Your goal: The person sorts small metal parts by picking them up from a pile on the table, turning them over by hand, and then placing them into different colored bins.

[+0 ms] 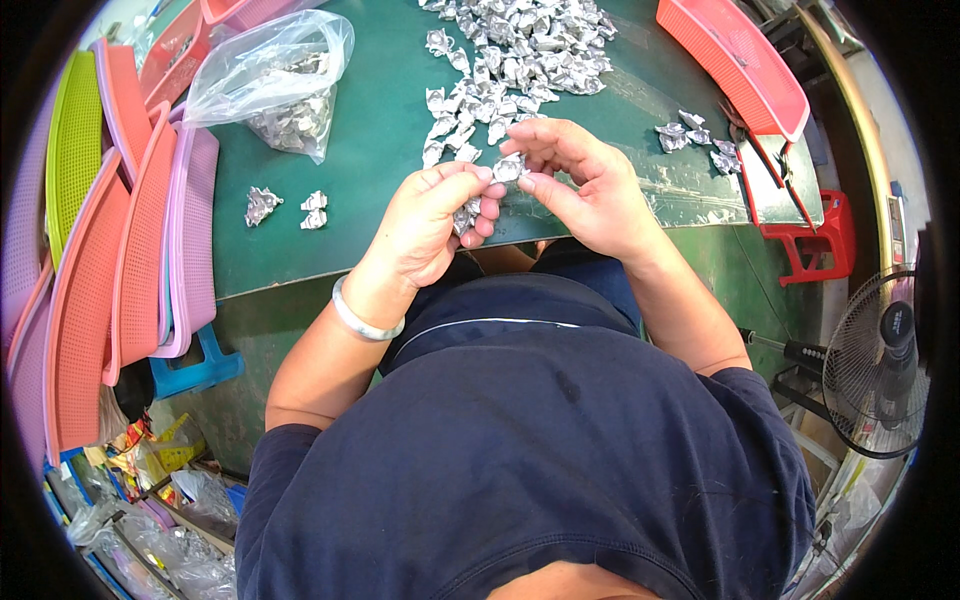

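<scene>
Between my two hands, over the table's near edge, is a small silvery metal casting (510, 168). My left hand (425, 220) pinches its left side with the thumb and forefinger. Another silvery casting (466, 214) rests in the curled fingers of that hand. My right hand (590, 190) is curved around the casting's other side, its thumb tip against the edge and its fingers bent above. A large heap of similar castings (540, 50) lies just beyond my hands.
On the green table (380, 110), a clear plastic bag (270, 80) of castings stands to the left. Stacked plastic baskets (135, 220) crowd the left side. A pink basket (740, 65) sits at the far right, near a red stool (825, 240) and a fan (880, 360).
</scene>
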Available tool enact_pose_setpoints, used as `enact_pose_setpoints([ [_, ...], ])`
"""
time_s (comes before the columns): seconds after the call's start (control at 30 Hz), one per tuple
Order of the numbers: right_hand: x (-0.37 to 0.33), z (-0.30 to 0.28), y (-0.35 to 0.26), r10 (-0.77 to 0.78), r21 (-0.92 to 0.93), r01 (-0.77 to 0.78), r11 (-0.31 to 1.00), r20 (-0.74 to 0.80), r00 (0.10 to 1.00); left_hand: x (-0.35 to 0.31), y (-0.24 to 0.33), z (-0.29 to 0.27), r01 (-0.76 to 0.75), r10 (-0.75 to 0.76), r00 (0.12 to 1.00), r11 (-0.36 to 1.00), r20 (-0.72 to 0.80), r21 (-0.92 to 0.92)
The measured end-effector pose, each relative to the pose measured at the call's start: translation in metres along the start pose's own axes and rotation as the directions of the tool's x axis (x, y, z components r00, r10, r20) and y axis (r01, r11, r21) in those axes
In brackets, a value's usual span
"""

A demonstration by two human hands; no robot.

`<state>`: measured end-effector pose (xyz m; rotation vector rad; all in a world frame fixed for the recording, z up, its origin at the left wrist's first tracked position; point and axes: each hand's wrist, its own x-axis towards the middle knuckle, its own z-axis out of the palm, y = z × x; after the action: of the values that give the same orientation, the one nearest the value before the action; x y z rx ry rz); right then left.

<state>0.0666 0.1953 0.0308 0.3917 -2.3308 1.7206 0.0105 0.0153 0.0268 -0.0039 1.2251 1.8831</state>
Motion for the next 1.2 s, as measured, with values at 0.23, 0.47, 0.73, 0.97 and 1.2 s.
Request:
enact_pose_setpoints([
  [0.23, 0.001, 0.003, -0.002, -0.008, 0.100, 0.012, 0.995, -0.046, 0.999, 0.002, -0.003, -0.003, -0.061, 0.060, 0.997, 0.998, 0.051, 0.021],
  [0.47, 0.005, 0.012, -0.002, -0.150, 0.037, 0.158, 0.987, -0.164, 0.975, 0.004, -0.005, -0.006, -0.082, 0.082, 0.993, 0.997, 0.089, -0.004],
  [0.73, 0.007, 0.012, -0.012, -0.273, -0.125, 0.256, 0.959, -0.156, 0.949, 0.004, -0.003, -0.005, -0.059, 0.068, 0.991, 0.995, 0.116, -0.081],
  [0.97, 0.007, 0.013, -0.010, -0.284, -0.115, 0.272, 0.955, -0.103, 0.953, 0.002, -0.004, -0.007, -0.023, 0.069, 0.989, 0.948, 0.132, -0.319],
  [1.2, 0.013, 0.006, 0.005, -0.180, -0.347, 0.147, 0.926, -0.063, 0.982, -0.009, 0.039, -0.027, -0.211, 0.257, 0.964, 0.899, 0.071, -0.385],
])
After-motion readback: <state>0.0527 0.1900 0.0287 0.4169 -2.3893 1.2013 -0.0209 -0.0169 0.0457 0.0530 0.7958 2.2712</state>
